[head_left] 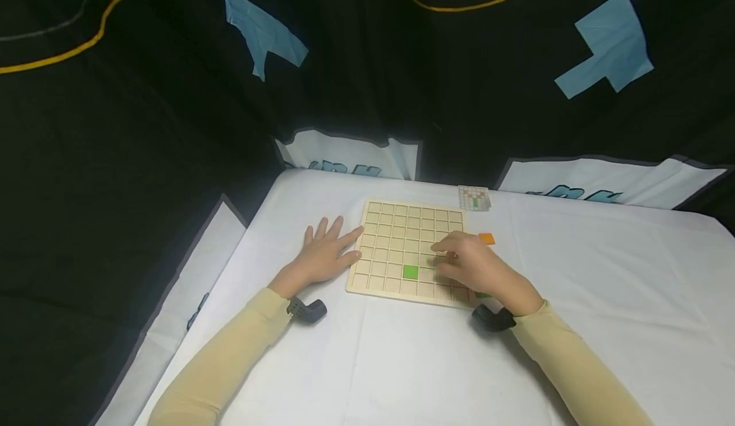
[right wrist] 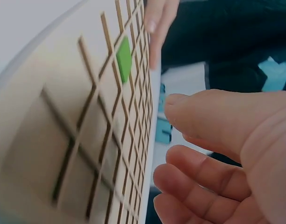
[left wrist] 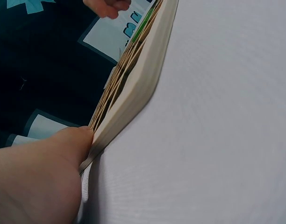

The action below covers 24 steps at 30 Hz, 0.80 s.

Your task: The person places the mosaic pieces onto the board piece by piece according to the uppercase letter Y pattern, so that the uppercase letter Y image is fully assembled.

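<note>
My tan sleeves (head_left: pixel 224 362) reach in over the white tablecloth (head_left: pixel 356 362), black wrist cameras (head_left: pixel 310 312) at my cuffs. Beyond them the wooden grid board (head_left: pixel 381 255) lies flat between my hands. By its near right corner a green piece (head_left: pixel 482 295) shows, partly hidden by my right wrist. One green tile (head_left: pixel 410 272) sits in a square in the board's near half. My right hand (head_left: pixel 473 263) hovers over the board's right side, fingers loosely bent, thumb and forefinger apart, nothing visible between them. My left hand (head_left: pixel 324 254) is spread wide, its thumb touching the board's left edge. An orange tile (head_left: pixel 487 239) lies just right of the board; near the far right corner, a small card (head_left: pixel 474 198). Farthest hangs a black curtain (head_left: pixel 402 94).
</note>
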{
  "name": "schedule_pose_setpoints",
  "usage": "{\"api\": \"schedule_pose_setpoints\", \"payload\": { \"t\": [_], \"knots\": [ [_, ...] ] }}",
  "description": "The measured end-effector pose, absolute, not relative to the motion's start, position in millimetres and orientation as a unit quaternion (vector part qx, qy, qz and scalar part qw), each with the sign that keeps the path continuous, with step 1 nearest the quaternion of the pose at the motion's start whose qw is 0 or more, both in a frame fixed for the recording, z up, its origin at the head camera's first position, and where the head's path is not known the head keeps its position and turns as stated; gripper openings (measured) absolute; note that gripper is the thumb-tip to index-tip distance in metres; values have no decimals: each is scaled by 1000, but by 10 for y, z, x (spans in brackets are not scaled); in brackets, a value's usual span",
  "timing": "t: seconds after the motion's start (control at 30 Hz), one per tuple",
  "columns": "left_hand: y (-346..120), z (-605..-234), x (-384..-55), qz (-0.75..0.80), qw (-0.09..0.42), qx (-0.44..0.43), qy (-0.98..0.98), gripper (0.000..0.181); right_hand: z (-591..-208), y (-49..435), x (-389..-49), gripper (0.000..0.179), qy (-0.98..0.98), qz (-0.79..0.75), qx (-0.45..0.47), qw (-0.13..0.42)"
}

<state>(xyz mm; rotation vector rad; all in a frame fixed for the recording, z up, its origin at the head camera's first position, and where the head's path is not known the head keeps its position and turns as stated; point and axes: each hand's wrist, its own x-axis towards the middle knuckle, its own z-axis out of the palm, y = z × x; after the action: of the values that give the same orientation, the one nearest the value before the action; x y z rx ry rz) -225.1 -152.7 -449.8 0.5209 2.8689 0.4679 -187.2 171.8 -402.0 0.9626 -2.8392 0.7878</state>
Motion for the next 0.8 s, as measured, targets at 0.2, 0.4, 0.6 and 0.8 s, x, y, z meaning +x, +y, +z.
{"api": "schedule_pose_setpoints", "payload": {
  "t": [0.2, 0.4, 0.6, 0.8],
  "knots": [
    [-1520, -4443, -2254, 162, 94, 172, 967, 63, -3975, 1971, -1820, 30, -931, 248, 267, 24],
    [-1524, -4456, -2259, 159, 91, 172, 968, 63, -3981, 2165, -1756, 32, -942, 237, 234, 28],
    [-1522, -4479, -2251, 160, 94, 171, 968, 63, -3999, 2302, -1697, 29, -951, 221, 215, 32],
    [-1513, -4483, -2248, 160, 95, 172, 967, 63, -4013, 2420, -1663, 30, -957, 217, 189, 19]
  ]
}}
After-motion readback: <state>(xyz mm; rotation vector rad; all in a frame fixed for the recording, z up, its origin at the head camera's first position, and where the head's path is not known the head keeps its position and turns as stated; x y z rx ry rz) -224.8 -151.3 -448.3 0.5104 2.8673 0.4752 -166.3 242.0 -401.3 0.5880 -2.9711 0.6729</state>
